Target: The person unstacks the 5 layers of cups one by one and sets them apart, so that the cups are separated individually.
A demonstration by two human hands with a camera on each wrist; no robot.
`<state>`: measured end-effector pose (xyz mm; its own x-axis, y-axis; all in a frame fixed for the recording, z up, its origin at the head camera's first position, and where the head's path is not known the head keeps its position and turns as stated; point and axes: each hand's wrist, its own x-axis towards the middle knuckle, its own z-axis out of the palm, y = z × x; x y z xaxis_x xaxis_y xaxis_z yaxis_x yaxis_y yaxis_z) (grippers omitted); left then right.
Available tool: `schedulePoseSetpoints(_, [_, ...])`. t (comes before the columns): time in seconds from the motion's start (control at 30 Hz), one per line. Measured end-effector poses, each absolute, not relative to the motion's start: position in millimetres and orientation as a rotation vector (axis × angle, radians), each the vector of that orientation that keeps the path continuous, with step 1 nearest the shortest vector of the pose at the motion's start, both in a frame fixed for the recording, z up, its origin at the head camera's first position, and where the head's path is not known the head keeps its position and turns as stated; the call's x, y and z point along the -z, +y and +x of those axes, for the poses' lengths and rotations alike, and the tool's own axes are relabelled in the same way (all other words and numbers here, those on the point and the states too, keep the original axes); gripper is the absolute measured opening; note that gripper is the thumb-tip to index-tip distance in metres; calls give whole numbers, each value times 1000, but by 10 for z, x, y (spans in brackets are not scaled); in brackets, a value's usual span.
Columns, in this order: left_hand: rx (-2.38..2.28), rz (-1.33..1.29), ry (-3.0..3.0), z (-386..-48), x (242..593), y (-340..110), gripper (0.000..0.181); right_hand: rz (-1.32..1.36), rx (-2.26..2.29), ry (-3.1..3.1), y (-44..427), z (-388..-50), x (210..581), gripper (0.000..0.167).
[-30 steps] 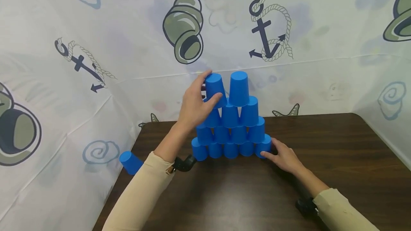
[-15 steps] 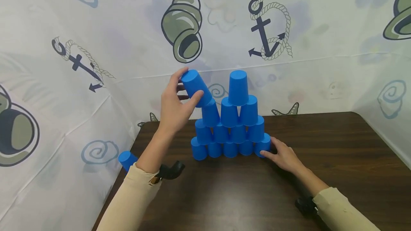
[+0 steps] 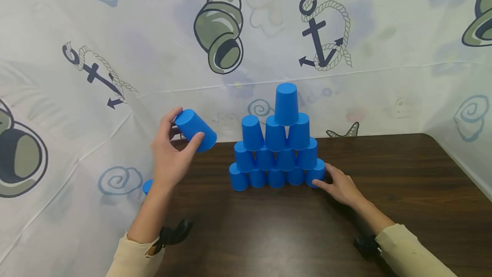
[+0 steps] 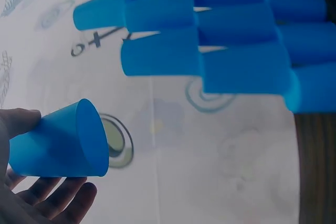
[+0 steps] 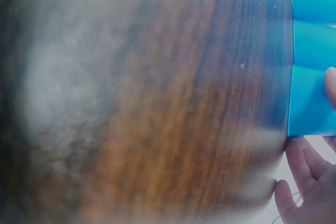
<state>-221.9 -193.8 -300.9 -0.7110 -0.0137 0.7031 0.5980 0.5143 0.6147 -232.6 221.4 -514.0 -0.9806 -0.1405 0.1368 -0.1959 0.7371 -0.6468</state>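
My left hand (image 3: pixel 171 157) holds a blue cup (image 3: pixel 195 129) in the air, left of the stack, its base tilted up to the left. In the left wrist view the thumb lies on one side of that cup (image 4: pixel 58 142) and the fingers on the other, the mouth facing right. Upside-down blue cups form a stepped stack (image 3: pixel 274 153), with a single top cup (image 3: pixel 286 104) on the right side of its third row. My right hand (image 3: pixel 340 185) grips the bottom row's rightmost cup (image 3: pixel 315 173), thumb in front, other fingers on the far side.
Another blue cup (image 3: pixel 147 186) sits by the table's left edge, mostly hidden behind my left forearm. The dark wood table (image 3: pixel 276 234) meets a white printed cloth (image 3: pixel 173 33) at the back and sides. Each wrist wears a black device (image 3: pixel 174 232).
My left hand has lifted a cup off the stack's top left and carried it left and down, tilting it. The right hand stays at the bottom right cup.
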Motion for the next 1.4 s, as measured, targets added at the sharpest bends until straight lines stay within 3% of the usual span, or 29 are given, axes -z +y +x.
schedulePoseSetpoints(0.2, [1154, -405, -2156, -1984, 3110, -2098, 66, 267, -1080, -2873, 2222, -2327, 5150, 75])
schedulePoseSetpoints(0.37, [1087, -313, -2323, -2069, 3549, -2481, 68, 275, -1081, -2870, 2226, -2325, 5139, 75])
schedulePoseSetpoints(0.67, [875, -293, -2516, -2107, 3915, -2860, 66, 259, -1083, -2873, 2242, -2336, 5136, 77])
schedulePoseSetpoints(1.4, [677, -121, -2703, -2288, 4502, -3062, 65, 241, -1071, -2871, 2195, -2320, 5128, 76])
